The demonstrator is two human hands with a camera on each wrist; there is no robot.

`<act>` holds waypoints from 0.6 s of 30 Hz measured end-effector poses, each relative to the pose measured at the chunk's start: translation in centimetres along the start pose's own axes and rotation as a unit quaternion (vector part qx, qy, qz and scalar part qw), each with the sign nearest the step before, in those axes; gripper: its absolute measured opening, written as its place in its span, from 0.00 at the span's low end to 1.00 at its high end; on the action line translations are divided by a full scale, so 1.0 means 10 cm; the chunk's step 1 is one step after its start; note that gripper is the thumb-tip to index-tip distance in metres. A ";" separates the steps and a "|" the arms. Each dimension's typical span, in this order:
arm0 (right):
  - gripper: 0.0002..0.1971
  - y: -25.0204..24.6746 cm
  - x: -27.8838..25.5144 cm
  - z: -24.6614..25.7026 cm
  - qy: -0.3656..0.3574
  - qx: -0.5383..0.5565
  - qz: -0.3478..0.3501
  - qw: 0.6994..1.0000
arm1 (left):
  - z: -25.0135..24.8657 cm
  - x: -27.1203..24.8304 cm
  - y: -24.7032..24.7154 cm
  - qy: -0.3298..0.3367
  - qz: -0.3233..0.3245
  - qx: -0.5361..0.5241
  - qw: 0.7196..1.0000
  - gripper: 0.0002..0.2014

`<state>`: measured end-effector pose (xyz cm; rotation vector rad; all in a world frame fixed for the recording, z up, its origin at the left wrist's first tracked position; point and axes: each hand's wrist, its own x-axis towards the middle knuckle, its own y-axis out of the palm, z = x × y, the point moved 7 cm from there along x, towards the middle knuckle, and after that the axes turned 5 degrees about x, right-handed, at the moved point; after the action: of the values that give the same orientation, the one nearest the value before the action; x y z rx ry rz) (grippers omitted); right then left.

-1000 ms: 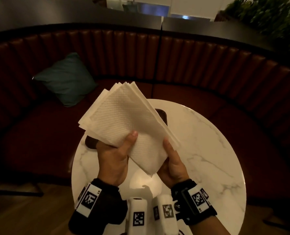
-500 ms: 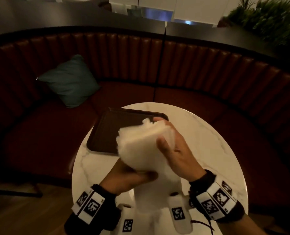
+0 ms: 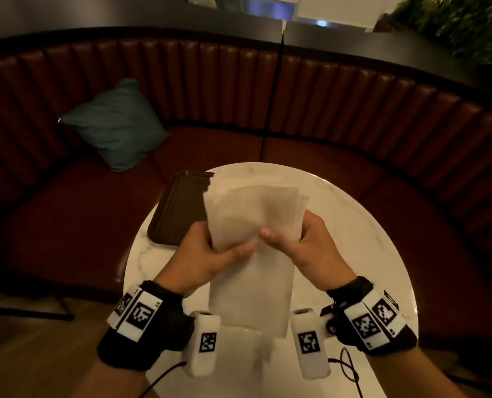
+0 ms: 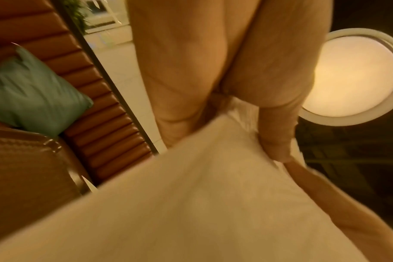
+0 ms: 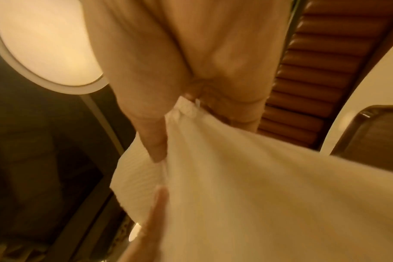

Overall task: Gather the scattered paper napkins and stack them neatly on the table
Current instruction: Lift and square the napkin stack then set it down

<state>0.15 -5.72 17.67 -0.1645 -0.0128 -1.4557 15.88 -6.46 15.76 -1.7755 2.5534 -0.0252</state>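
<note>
A stack of white paper napkins (image 3: 250, 214) is held upright above the round marble table (image 3: 354, 242), its edges fanned a little at the top. My left hand (image 3: 207, 254) grips its left lower side, thumb across the front. My right hand (image 3: 299, 245) grips its right side, thumb on the front. A longer napkin sheet (image 3: 253, 297) hangs down between my wrists. In the left wrist view the napkins (image 4: 191, 195) fill the lower frame under my fingers (image 4: 276, 124). In the right wrist view the napkins (image 5: 258, 177) spread below my thumb (image 5: 155, 141).
A dark brown tray (image 3: 181, 208) lies on the table's far left, partly behind the napkins. A curved red-brown leather bench (image 3: 354, 110) wraps around the table, with a teal cushion (image 3: 115, 124) at its left. Wooden floor (image 3: 37, 354) shows at the lower left.
The napkin stack was first fanned out high and tilted, then turned between both hands; now it stands squarer and lower, gripped at both sides.
</note>
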 end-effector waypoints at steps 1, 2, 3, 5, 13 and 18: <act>0.23 -0.02 0.00 0.00 0.004 0.028 -0.009 1.000 | 0.03 0.01 -0.01 -0.010 0.008 -0.003 1.000 0.18; 0.23 -0.06 0.00 0.02 0.000 0.045 -0.017 0.999 | 0.04 0.00 -0.02 -0.015 0.020 0.003 1.000 0.18; 0.24 -0.10 0.00 0.07 -0.009 0.040 -0.025 0.999 | 0.06 -0.01 -0.01 -0.014 0.039 0.024 0.999 0.17; 0.31 -0.14 0.03 0.18 -0.027 -0.025 -0.021 0.999 | 0.09 -0.04 0.06 -0.015 0.099 0.088 0.991 0.13; 0.13 0.03 -0.02 0.34 -0.051 -0.276 0.153 0.948 | 0.18 -0.09 -0.02 -0.025 0.155 0.144 0.977 0.16; 0.15 -0.62 -0.08 0.10 0.021 -0.089 -0.057 0.994 | 0.52 -0.24 -0.43 -0.084 -0.029 -0.066 0.994 0.43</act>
<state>-5.99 -5.49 19.24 -0.2821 0.1446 -1.5735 20.91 -5.65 10.72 -1.8092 2.4358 0.2872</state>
